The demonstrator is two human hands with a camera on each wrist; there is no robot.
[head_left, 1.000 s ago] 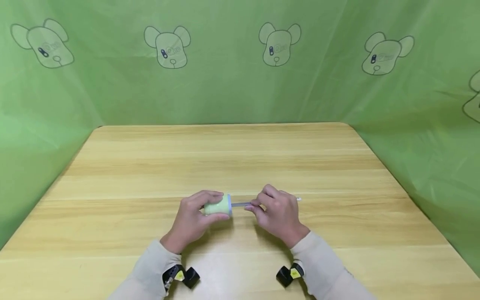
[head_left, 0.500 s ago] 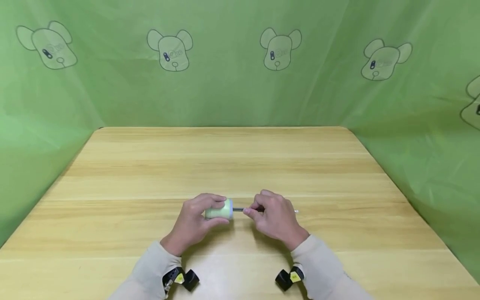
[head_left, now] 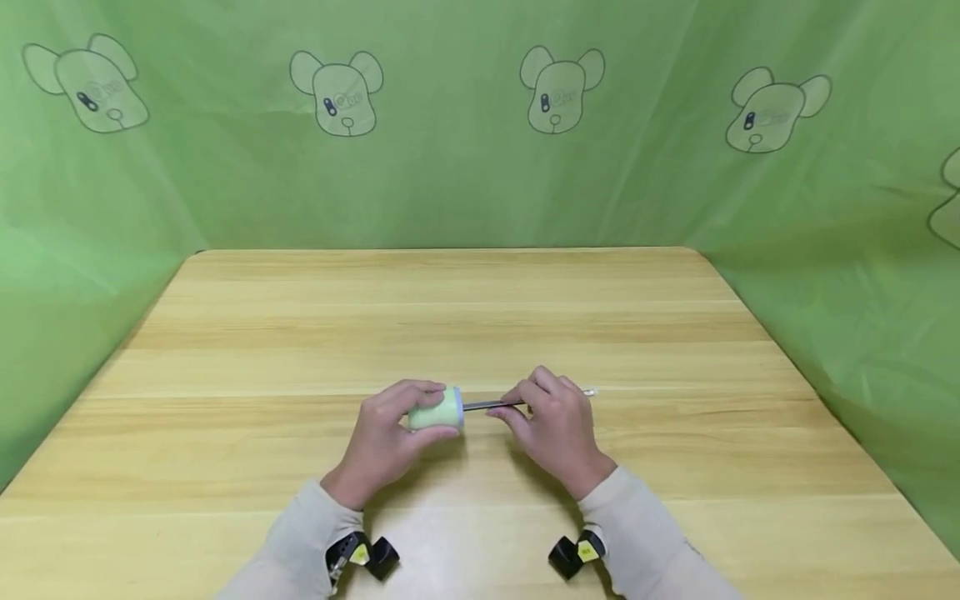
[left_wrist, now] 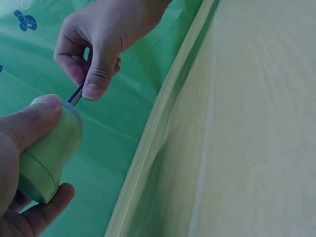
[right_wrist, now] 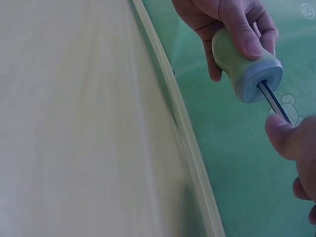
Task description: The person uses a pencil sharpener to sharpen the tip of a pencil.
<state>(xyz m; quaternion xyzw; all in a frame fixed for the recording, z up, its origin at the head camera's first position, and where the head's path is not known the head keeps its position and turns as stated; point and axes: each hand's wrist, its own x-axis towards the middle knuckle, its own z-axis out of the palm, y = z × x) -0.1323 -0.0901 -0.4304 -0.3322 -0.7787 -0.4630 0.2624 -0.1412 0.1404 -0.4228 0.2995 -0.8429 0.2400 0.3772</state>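
Observation:
My left hand (head_left: 386,437) grips a light green, barrel-shaped pencil sharpener (head_left: 435,414) with a pale blue end, lying on its side in my grasp. The blue end faces right, toward my other hand. Into the hole of that end runs a dark striped pencil (right_wrist: 272,100), its point hidden inside. My right hand (head_left: 553,417) pinches the pencil between thumb and fingers, a short way out from the sharpener. Past the knuckles, the pencil's white tip (head_left: 591,392) sticks out. In the left wrist view, the thumb (left_wrist: 39,118) lies along the sharpener's side.
Below both hands spreads a light wood table (head_left: 480,325). Green curtains (head_left: 450,183) with printed bear heads stand behind it and at both sides. A black camera mount (head_left: 382,558) sits on the left wrist, another camera mount (head_left: 566,557) on the right.
My right thumb and fingers have shifted along and around the pencil, curling in and then straightening out again. The pencil's tilt varies slightly. My left hand keeps its hold on the sharpener.

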